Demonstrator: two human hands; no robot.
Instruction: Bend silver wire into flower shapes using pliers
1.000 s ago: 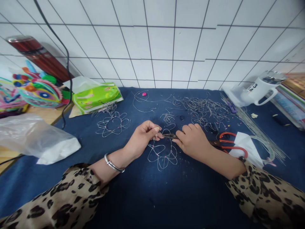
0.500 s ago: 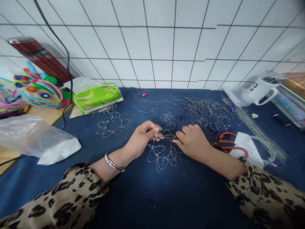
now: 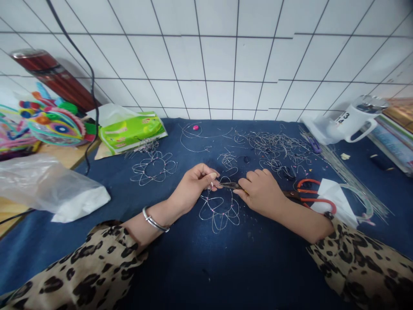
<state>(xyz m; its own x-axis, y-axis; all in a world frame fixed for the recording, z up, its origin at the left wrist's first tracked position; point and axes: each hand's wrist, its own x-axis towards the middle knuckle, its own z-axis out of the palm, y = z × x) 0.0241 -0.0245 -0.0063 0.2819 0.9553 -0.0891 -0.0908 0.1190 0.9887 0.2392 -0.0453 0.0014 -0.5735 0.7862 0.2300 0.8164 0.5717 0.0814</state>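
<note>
A flower-shaped wire ring with looped petals and small pink beads lies on the dark blue cloth in front of me. My left hand pinches its upper left part between thumb and fingers. In my right hand is a pair of pliers, its handles mostly hidden in the fist. The dark jaws point left and meet the wire at my left fingertips; the exact spot they grip is too small to make out. Another wire flower rests to the left, beyond my left forearm.
Orange-handled scissors lie by my right wrist, near white paper and a bundle of straight wires. Wire scraps are heaped at the back. A green tissue pack, plastic bag and white mug stand around.
Almost nothing differs. Both hands, the pliers and the wire flower keep their places, with only a very slight shift of the flower's lower petals.
</note>
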